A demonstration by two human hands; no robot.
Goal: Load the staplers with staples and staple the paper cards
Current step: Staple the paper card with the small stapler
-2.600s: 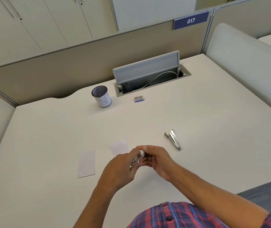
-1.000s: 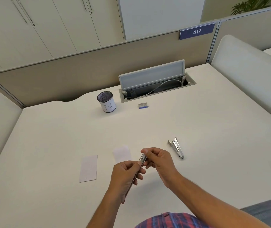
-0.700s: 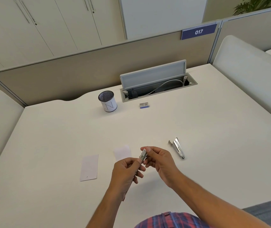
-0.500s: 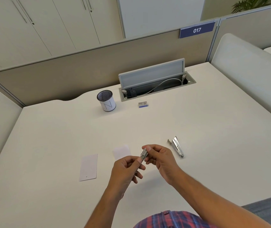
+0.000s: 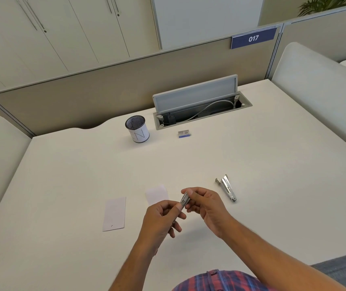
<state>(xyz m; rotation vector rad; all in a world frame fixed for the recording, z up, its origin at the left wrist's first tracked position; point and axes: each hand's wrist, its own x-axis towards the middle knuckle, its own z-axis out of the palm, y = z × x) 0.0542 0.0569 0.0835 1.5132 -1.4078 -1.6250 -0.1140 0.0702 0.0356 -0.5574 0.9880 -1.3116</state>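
A small metal stapler (image 5: 184,201) is held between both hands just above the desk. My left hand (image 5: 161,219) grips its lower end and my right hand (image 5: 204,203) pinches its upper end with thumb and fingertips. A second metal stapler (image 5: 226,188) lies on the desk to the right of my hands. One white paper card (image 5: 114,214) lies flat at the left. Another paper card (image 5: 157,193) lies just beyond my left hand, partly hidden by it. A small blue staple box (image 5: 184,134) sits farther back.
A white pen cup (image 5: 137,129) with a mesh top stands at the back of the white desk (image 5: 262,164). Beside it is an open cable hatch (image 5: 199,106) with its lid raised. Padded dividers border the desk left and right.
The stapler has turned from lying sideways between my hands to pointing up and away, with my left hand now lower on it. The other stapler and cards have not moved.
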